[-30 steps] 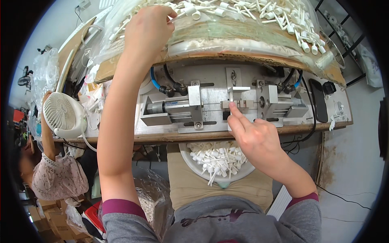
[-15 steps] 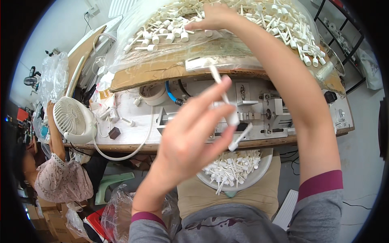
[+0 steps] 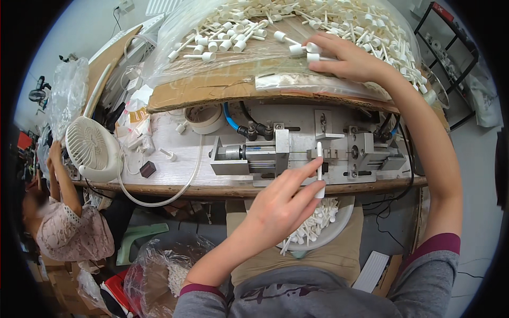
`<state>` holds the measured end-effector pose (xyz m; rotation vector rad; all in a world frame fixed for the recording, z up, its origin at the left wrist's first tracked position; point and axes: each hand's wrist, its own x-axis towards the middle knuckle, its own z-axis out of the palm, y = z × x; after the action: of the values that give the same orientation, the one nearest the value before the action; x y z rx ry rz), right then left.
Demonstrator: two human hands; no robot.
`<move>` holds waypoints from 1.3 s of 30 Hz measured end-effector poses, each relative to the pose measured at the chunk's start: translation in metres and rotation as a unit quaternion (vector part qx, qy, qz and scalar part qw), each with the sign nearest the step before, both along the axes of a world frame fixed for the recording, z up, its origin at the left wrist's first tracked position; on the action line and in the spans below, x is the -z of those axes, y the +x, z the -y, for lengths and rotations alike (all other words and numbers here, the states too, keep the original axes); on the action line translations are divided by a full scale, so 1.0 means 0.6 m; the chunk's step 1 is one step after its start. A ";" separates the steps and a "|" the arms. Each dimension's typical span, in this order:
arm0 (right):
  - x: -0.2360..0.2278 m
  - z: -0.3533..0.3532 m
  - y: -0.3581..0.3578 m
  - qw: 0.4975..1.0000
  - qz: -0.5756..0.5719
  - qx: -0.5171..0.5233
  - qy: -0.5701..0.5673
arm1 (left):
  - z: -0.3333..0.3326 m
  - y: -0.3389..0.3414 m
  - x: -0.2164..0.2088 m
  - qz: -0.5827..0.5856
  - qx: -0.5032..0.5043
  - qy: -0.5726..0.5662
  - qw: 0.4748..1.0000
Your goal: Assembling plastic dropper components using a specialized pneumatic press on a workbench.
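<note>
My left hand (image 3: 281, 204) pinches a white plastic stick piece (image 3: 319, 159) upright at the middle slot of the grey metal press fixture (image 3: 275, 153) on the wooden bench. My right hand (image 3: 347, 58) reaches up onto the heap of white stick pieces (image 3: 238, 32), which lies on plastic sheet over a cardboard board. Its fingertips close on one or two pieces (image 3: 305, 50) at the heap's near edge. Below the fixture, in my lap, a round bowl (image 3: 344, 220) holds more white pieces.
A small white fan (image 3: 93, 148) stands at the bench's left end, with a tape roll (image 3: 204, 117) and a blue hose (image 3: 230, 119) behind the fixture. Another person (image 3: 69, 233) sits at lower left. A plastic bag (image 3: 159, 270) sits by my left knee.
The hands have swapped places. My left hand left the heap and brought a white piece down to the fixture. My right hand left the fixture and reached up to the heap.
</note>
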<state>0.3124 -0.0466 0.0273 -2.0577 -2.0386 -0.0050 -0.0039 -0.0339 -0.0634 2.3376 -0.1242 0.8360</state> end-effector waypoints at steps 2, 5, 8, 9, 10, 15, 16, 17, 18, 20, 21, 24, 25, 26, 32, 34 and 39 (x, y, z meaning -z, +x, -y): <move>0.000 0.027 -0.003 0.999 -0.032 0.004 -0.002 | 0.012 0.009 0.017 -0.018 -0.016 0.022 0.999; 0.009 0.047 -0.007 0.981 0.119 -0.046 0.149 | 0.019 0.026 0.043 -0.044 -0.037 0.050 0.997; -0.004 0.059 -0.015 0.973 0.151 -0.039 0.169 | 0.025 0.038 0.051 -0.059 -0.030 0.134 0.989; -0.011 0.060 -0.026 0.986 0.098 -0.014 0.136 | 0.025 0.040 0.046 -0.063 -0.043 0.145 0.986; -0.018 0.059 -0.041 0.994 0.044 0.011 0.103 | 0.025 0.041 0.038 -0.068 -0.056 0.156 0.984; -0.014 0.081 -0.041 0.985 0.064 0.005 0.158 | 0.020 0.055 0.024 -0.101 -0.065 0.165 0.979; -0.010 0.088 -0.035 0.978 0.094 -0.013 0.184 | 0.024 0.054 0.020 -0.125 -0.071 0.168 0.975; -0.010 0.092 -0.030 0.969 0.124 -0.031 0.210 | 0.026 0.054 0.017 -0.148 -0.079 0.171 0.971; -0.013 0.097 -0.027 0.943 0.201 -0.063 0.259 | 0.026 0.054 0.017 -0.141 -0.076 0.162 0.974; -0.019 0.116 -0.045 0.922 0.214 -0.038 0.320 | 0.024 0.053 0.019 -0.128 -0.072 0.145 0.979; -0.023 0.128 -0.061 0.910 0.220 -0.026 0.350 | 0.021 0.050 0.017 -0.131 -0.068 0.126 0.981; -0.008 0.165 -0.102 0.869 0.292 -0.060 0.396 | 0.021 0.049 0.001 -0.123 -0.041 -0.029 0.991; 0.006 0.176 -0.118 0.852 0.311 -0.081 0.413 | 0.025 0.050 -0.016 -0.110 -0.027 -0.147 0.983; 0.018 0.190 -0.151 0.866 0.308 -0.086 0.384 | 0.027 0.050 -0.028 -0.096 -0.016 -0.261 0.960; 0.084 0.224 -0.231 0.884 0.280 -0.075 0.366 | 0.037 0.040 -0.031 0.027 -0.003 -0.261 0.965; 0.087 0.229 -0.223 0.885 0.267 -0.064 0.377 | 0.046 0.034 -0.020 0.024 -0.042 -0.192 0.980; 0.099 0.250 -0.223 0.905 -0.012 0.152 0.396 | 0.041 0.033 0.023 -0.056 -0.078 0.071 0.993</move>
<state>0.1786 -0.1967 -0.0320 -1.7627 -1.3249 -0.7306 0.0158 -0.0583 -0.0774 2.5485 0.0480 0.7896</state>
